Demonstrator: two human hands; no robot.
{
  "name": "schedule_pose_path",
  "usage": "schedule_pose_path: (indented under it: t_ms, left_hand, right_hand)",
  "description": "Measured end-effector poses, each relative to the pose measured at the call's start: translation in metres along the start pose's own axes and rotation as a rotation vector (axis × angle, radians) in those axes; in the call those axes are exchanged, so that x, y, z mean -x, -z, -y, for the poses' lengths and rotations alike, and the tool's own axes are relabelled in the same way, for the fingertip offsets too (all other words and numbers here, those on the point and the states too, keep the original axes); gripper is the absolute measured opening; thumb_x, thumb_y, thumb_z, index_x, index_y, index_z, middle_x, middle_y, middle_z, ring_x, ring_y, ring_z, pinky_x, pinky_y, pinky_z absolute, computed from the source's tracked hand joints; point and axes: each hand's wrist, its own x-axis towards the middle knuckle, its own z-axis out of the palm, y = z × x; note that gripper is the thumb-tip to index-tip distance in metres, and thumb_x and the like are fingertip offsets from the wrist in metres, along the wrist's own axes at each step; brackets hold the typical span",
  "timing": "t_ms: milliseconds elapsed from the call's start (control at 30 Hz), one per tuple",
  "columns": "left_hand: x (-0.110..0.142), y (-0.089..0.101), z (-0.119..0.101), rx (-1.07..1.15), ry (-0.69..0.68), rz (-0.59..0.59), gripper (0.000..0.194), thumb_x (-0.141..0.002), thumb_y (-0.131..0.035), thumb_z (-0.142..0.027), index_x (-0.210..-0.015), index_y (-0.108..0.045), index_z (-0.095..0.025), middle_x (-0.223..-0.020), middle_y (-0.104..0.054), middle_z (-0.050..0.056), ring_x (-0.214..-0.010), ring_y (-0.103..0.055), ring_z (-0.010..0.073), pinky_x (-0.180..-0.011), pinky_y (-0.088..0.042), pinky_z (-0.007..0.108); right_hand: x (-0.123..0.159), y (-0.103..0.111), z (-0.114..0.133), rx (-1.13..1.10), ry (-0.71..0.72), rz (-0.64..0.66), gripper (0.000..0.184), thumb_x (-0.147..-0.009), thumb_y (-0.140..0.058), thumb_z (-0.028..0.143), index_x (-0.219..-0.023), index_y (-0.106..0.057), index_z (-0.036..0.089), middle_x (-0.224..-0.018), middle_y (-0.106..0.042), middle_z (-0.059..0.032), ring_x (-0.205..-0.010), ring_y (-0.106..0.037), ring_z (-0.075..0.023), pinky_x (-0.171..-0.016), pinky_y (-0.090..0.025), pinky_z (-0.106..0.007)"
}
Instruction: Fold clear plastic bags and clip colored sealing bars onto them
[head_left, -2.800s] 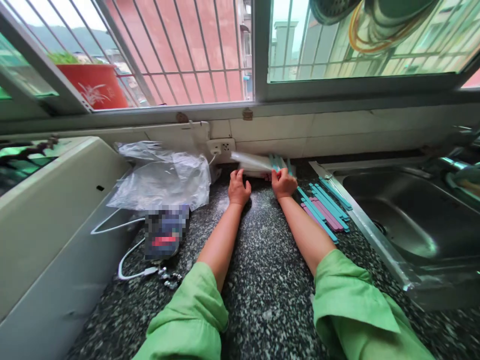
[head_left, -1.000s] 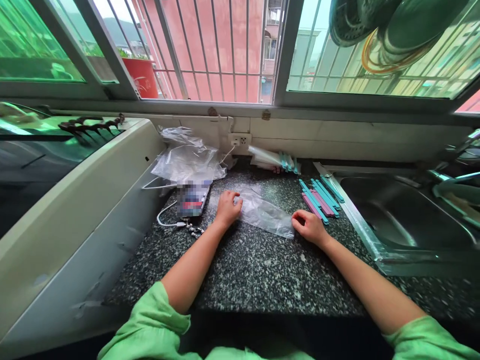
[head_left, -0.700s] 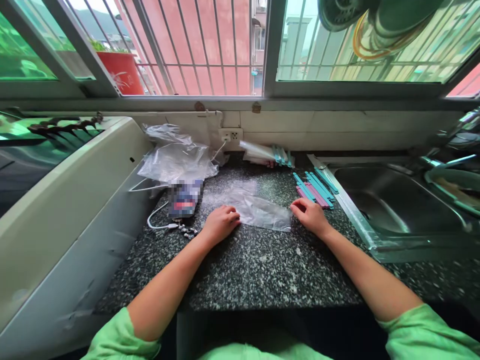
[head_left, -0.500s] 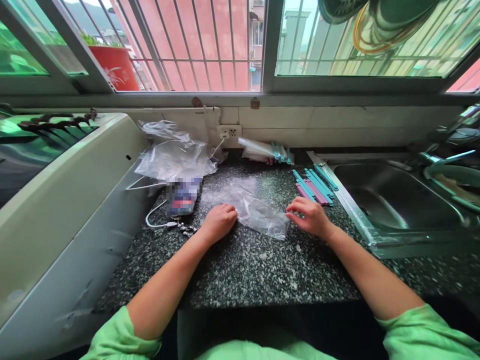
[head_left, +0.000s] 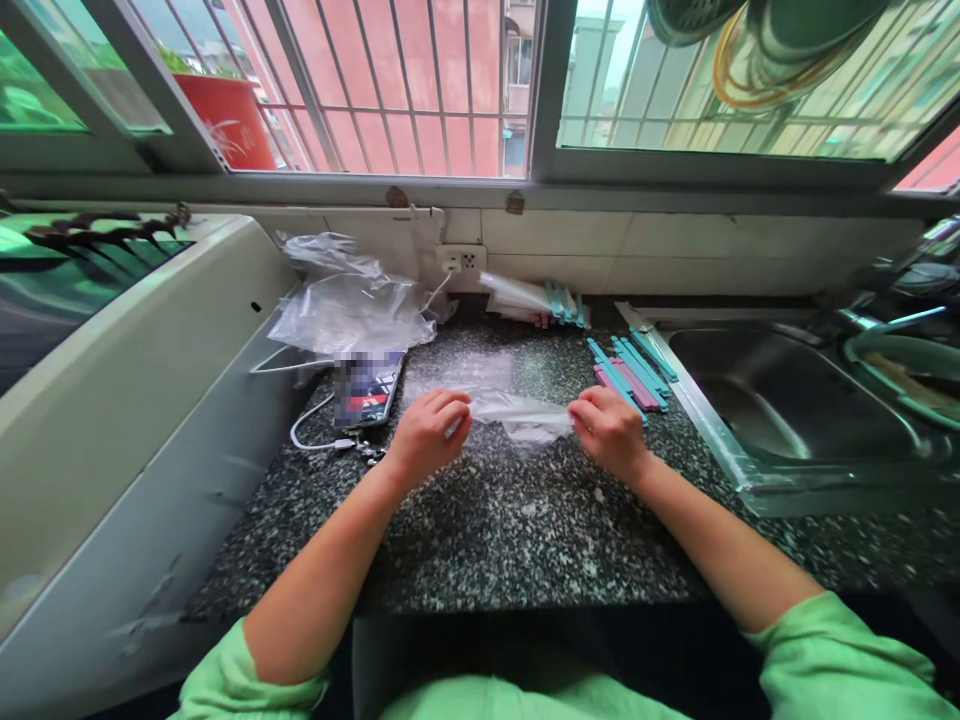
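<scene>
A clear plastic bag (head_left: 529,418) stretches between my two hands, over the speckled dark countertop (head_left: 517,530). Its left end is pinched by my left hand (head_left: 431,432), fingers curled. My right hand (head_left: 609,430) is closed on the bag's right end, thumb against the fingers. Just beyond my right hand lie several flat turquoise and pink plastic strips (head_left: 636,372) in a loose pile. To the left of my left hand rests a phone (head_left: 375,388), its screen partly blurred out, with a white cable (head_left: 300,432) beside it.
A heap of clear plastic bags (head_left: 349,305) lies at the back left. Near the wall socket (head_left: 469,260) are packed bags with turquoise strips (head_left: 536,298). A steel sink (head_left: 765,400) borders the counter on the right; a white appliance (head_left: 150,400) stands on the left.
My right hand has closed on the bag's right end. Both hands have lifted the bag a little, and it is now drawn into a narrow band between them.
</scene>
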Motion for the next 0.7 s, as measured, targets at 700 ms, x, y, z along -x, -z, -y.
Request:
schedule_pose_path:
  t_ms: [700]
  left_hand:
    - [0.045, 0.001, -0.051, -0.061, -0.269, 0.376, 0.024, -0.087, -0.038, -0.016, -0.069, -0.053, -0.017, -0.070, -0.059, 0.004, -0.066, -0.052, 0.0140, -0.064, -0.039, 0.029]
  right_hand:
    - [0.041, 0.018, 0.008, -0.002, 0.103, 0.231, 0.017, -0.082, -0.049, 0.018, -0.093, -0.063, 0.017, -0.089, -0.059, -0.0086, -0.081, -0.049, -0.0193, -0.070, -0.040, -0.031]
